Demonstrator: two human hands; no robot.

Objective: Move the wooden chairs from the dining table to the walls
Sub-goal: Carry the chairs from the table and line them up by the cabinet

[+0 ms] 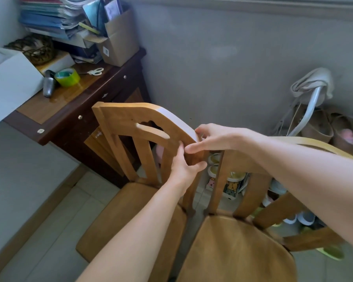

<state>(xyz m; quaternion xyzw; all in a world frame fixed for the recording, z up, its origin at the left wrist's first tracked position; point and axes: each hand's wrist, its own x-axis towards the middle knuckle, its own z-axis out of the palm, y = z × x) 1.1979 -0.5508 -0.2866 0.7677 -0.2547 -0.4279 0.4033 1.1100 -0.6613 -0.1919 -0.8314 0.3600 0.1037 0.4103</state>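
Nearest the camera, two bare forearms reach forward over the seats of two wooden chairs standing side by side. The right chair (238, 247) sits close under the right arm, its back rail largely covered by that arm. Just beyond, the left hand (183, 165) is wrapped around the right post of the left chair (135, 151), thumb on the near face and fingers behind it. The right hand (210, 137) rests on the same corner from above, fingers curled over the top rail; how firmly it clamps cannot be told. Both hands thus hold one corner, and the chair's back runs away from them to the left, its top rail long axis roughly along the wall (232, 58) behind. That wall lies straight ahead, near, so the remaining shove looks short. A desk (73, 102) stands just left of the chair. Chair legs are cut off below; shoes behind the slats are blurred.
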